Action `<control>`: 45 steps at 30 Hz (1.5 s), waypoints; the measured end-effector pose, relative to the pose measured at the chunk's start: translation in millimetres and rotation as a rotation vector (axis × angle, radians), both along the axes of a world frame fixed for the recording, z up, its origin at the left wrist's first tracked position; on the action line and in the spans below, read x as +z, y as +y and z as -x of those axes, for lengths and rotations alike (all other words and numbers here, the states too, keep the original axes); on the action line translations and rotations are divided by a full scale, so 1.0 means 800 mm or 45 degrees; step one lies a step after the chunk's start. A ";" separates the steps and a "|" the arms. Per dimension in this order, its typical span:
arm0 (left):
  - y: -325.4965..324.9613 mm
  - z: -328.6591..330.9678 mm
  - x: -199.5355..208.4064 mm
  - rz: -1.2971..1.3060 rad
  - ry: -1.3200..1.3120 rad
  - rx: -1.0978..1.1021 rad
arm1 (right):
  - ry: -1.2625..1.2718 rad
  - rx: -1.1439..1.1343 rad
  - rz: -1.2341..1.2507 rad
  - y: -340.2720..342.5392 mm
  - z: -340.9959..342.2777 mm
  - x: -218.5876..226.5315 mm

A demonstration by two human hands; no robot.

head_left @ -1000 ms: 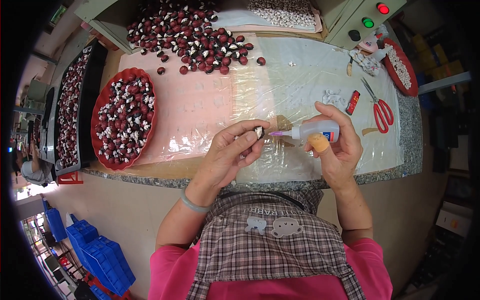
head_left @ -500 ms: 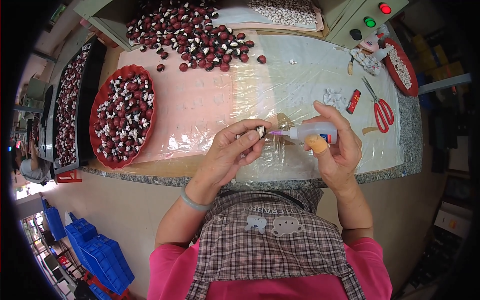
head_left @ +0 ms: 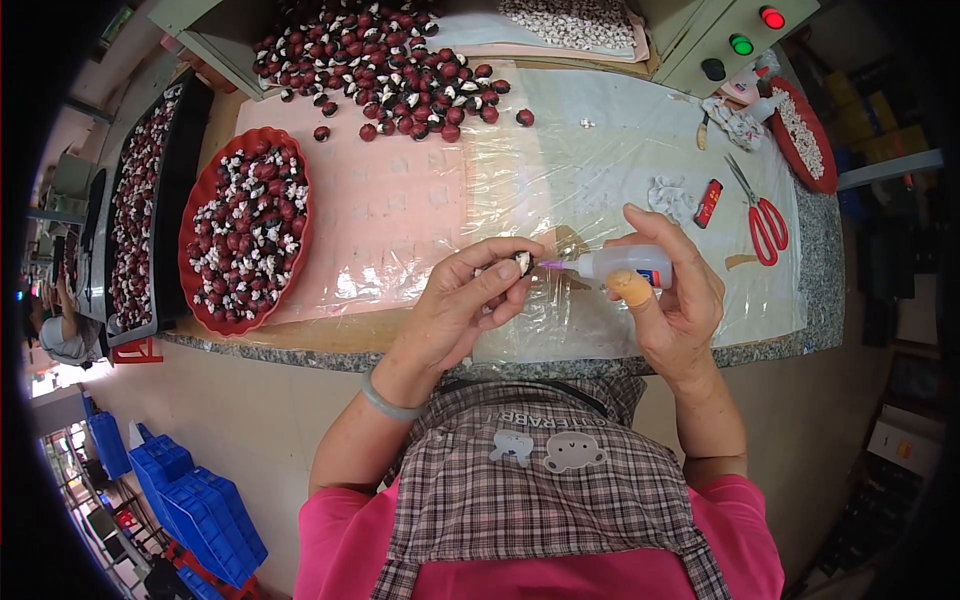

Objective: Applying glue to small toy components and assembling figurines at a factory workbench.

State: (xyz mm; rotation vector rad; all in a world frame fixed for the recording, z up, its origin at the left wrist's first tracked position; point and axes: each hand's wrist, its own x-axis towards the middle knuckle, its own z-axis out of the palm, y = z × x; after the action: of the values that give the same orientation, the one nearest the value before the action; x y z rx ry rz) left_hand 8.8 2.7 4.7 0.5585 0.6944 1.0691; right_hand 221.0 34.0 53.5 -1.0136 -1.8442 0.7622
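My left hand [head_left: 462,295] pinches a small dark mangosteen-like ball [head_left: 523,263] with a white part between thumb and fingertips. Closed around a translucent glue bottle [head_left: 606,263], my right hand [head_left: 684,300] holds it sideways, with an orange cover on the thumb. The bottle's thin purple tip points left and meets or almost meets the ball; actual contact cannot be made out. Both hands are above the plastic-covered worktop, close to its front edge. Many similar red, black and white balls [head_left: 410,95] lie heaped at the back.
At the left stand a red scalloped tray [head_left: 190,262] of balls with white pieces and a black tray [head_left: 188,130]. To the right lie red-handled scissors [head_left: 768,230], a red lighter-like object [head_left: 709,204], crumpled tissue [head_left: 671,198] and a red dish [head_left: 815,172] of white pieces.
The glue bottle and my right hand have shifted very slightly left. My left hand keeps the ball in nearly the same place.
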 end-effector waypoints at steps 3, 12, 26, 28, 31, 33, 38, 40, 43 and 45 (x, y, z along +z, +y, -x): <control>0.000 0.001 0.003 0.004 -0.016 -0.031 | -0.029 0.004 -0.041 0.001 0.001 0.000; 0.003 0.000 0.000 0.012 0.014 -0.031 | -0.063 0.061 -0.152 0.009 -0.004 -0.001; -0.001 0.007 -0.005 -0.016 -0.010 0.002 | 0.771 0.035 0.837 0.087 -0.030 -0.037; 0.001 0.007 -0.006 -0.017 -0.014 -0.012 | 0.812 -0.027 0.896 0.096 -0.029 -0.042; 0.001 0.004 -0.003 0.022 0.013 0.017 | 0.540 -0.079 0.718 0.109 -0.039 -0.043; 0.001 0.007 -0.006 -0.027 0.046 0.058 | 0.358 -0.188 0.624 0.115 -0.051 -0.024; 0.000 0.012 -0.007 -0.036 0.055 0.023 | 0.023 -0.372 0.533 0.120 -0.096 0.003; 0.000 0.009 -0.002 0.002 0.070 0.017 | -0.516 -0.346 0.246 0.113 -0.102 -0.001; 0.003 0.002 -0.003 -0.028 0.024 0.044 | -0.800 -0.233 0.064 0.098 -0.090 -0.007; 0.005 -0.002 -0.005 -0.053 0.007 0.013 | -0.886 -0.234 0.106 0.096 -0.086 -0.017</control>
State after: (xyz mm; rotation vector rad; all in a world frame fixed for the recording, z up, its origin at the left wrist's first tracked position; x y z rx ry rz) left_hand 10.5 6.6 1.1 0.5947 0.6818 1.0936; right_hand 290.0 110.7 39.9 -1.6217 -2.2567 0.3955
